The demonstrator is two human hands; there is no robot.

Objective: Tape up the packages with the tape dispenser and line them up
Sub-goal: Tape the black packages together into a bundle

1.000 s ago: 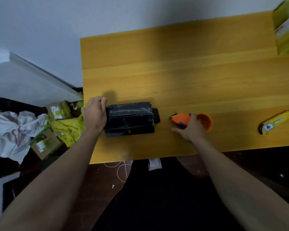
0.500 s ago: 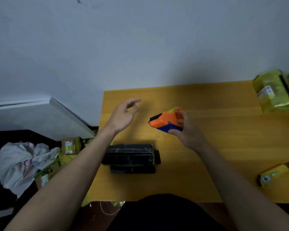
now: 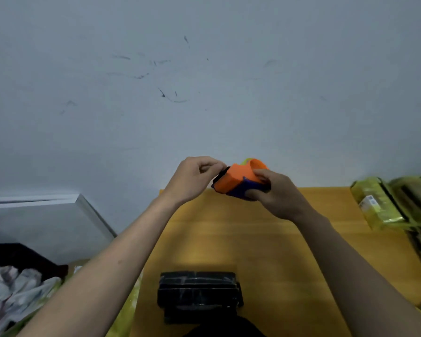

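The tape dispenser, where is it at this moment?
In the head view the tape dispenser is held up above the table's far edge, gripped by the right hand, while the left hand pinches at its front end.

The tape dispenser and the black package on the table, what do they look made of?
Tape dispenser: apparently moulded plastic, smooth matte orange over a blue base. Black package: seemingly wrapped in glossy black film or tape, judging by pale glints and creases; its contents are hidden.
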